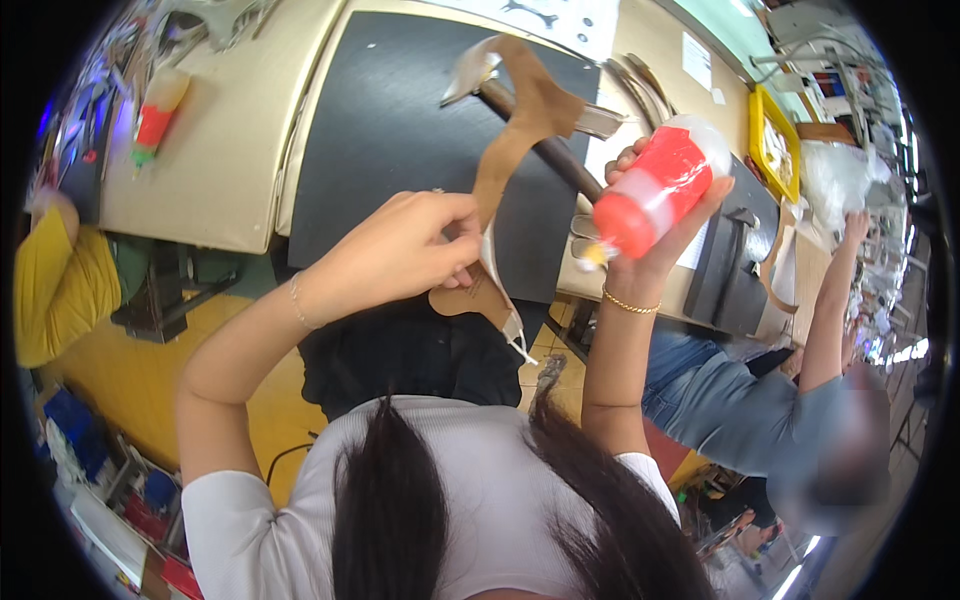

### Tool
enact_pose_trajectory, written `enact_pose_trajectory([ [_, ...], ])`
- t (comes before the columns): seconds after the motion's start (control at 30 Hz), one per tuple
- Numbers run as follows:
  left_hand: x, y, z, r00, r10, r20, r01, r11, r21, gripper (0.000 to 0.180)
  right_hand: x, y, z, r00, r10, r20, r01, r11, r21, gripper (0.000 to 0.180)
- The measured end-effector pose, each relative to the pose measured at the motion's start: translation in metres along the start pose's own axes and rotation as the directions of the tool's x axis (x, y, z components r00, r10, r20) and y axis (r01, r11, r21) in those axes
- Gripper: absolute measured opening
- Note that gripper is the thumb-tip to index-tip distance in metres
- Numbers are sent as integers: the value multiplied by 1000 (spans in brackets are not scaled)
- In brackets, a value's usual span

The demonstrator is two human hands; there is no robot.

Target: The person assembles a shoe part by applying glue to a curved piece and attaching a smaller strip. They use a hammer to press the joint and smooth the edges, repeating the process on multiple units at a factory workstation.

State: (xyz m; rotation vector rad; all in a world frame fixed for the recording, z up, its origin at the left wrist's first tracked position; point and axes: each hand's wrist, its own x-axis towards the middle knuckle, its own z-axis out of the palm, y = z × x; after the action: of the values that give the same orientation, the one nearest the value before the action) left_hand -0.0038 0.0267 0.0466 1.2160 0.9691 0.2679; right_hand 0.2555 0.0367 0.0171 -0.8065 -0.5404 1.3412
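My right hand (652, 274) is wrapped round a squeeze bottle (668, 170) with a red label and red lower end. The bottle is tilted, its pale yellow nozzle pointing down and left. Fingers closed, my left hand (425, 240) pinches the edge of a brown leather strap piece (535, 108), which looks like a shoe upper. Its far end lies over a hammer (568, 165); the near end hangs past the mat's edge towards my lap, with white trim showing. The hammer rests on a black mat (385, 130), its head at the far side.
Another red-labelled bottle (158, 115) stands on the left table (235, 130). To the right are curved brown strips (645, 88), a yellow tray (760, 140) and a second black mat (705, 285) with a hammer. A co-worker (740, 400) sits on the right; a yellow-clothed person (65, 290) is at left.
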Motion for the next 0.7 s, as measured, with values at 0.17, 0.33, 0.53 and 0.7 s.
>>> enact_pose_trajectory([
  [0.17,-4,-9,-2,997,-56,-56,51,994,-99,18,21,-42,-31,896,283,342,-443,629,639,83],
  [0.33,0,-25,-11,989,-6,-146,-20,984,-179,17,73,-130,-62,989,-128,-67,132,990,57,64],
  [0.53,0,-40,-15,968,-30,-247,-8,988,-151,16,177,-173,-131,960,-194,-201,1,722,-692,55],
  [0.7,-5,-41,-19,955,-142,-259,94,978,-188,16,237,-147,-205,917,-242,-318,-299,112,-948,74],
])
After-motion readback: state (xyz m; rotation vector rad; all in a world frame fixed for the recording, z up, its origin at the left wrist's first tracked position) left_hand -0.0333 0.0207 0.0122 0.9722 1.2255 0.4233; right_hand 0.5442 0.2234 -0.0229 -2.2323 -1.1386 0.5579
